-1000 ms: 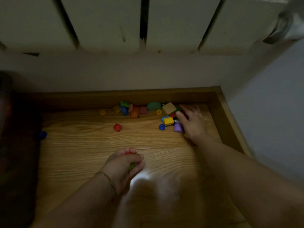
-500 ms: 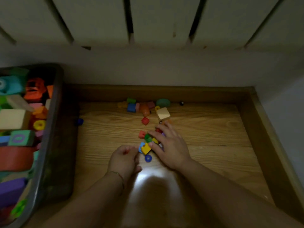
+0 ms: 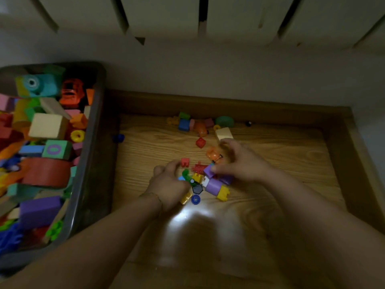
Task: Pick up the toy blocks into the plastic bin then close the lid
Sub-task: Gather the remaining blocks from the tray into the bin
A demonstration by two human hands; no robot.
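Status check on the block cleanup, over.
Left hand and right hand cupped round the block pile on the floor, grip unclear. Plastic bin open at left, nearly full. Stray blocks farther back; nothing blocking.

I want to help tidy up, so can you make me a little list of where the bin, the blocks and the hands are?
Bin: plastic bin on the left, full of toys, no lid on it
Heap: heap of blocks on the wooden floor, between both hands
Left hand: left hand beside the heap, fingers curled; grip unclear
Right hand: right hand blurred, thumb against a purple block
Back: row of blocks along the skirting board
Strays: red block; blue piece near the bin
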